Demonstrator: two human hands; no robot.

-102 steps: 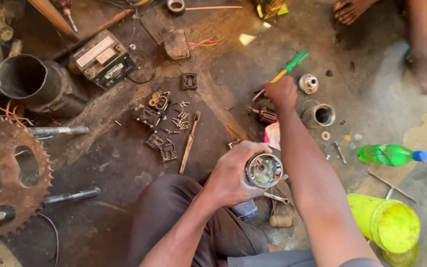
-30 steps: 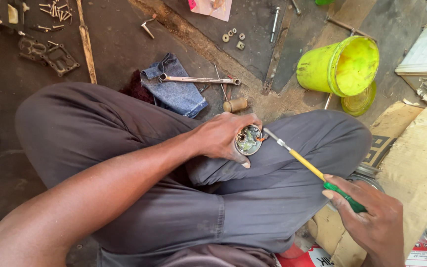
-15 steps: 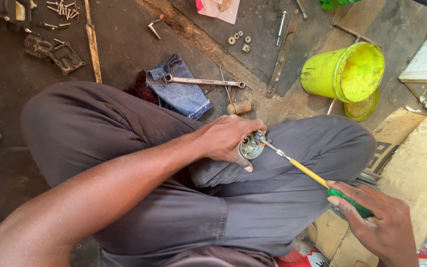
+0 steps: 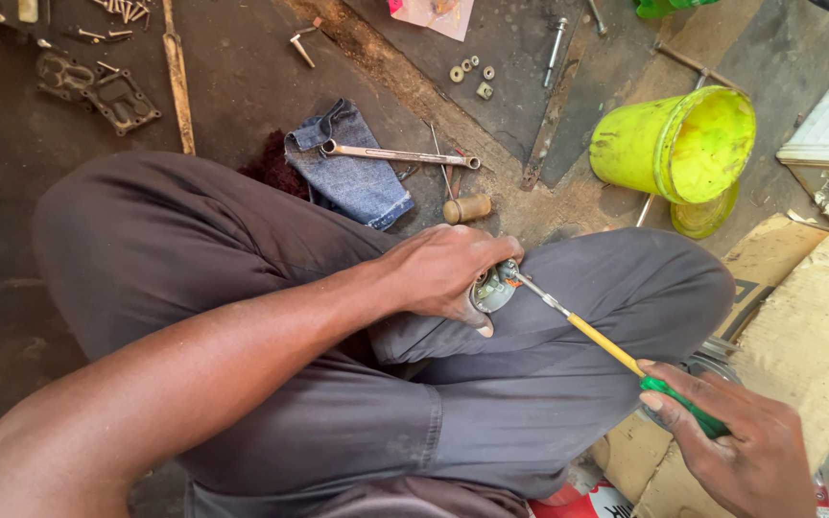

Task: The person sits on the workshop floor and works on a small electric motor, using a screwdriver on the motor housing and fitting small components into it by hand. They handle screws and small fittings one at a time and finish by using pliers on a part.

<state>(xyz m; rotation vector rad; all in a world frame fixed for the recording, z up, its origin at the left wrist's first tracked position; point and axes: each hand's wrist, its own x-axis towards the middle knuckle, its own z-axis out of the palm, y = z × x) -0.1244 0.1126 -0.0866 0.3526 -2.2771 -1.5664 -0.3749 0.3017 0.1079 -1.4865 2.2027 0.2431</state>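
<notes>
With my left hand [image 4: 443, 273] clamped round the small round part [image 4: 493, 288] over my knee and my right hand [image 4: 736, 451] gripping the screwdriver [image 4: 606, 350], tip in the part, I judge a slip could jab my left fingers.

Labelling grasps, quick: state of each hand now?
Left hand: closed around small round metal part.
Right hand: closed on green-and-yellow-handled screwdriver, tip at the part.

Yellow-shafted, green-handled screwdriver [image 4: 616, 355], neon-yellow bucket [image 4: 674, 144], blue denim rag [image 4: 352, 177], grey trousers [image 4: 491, 403].
</notes>
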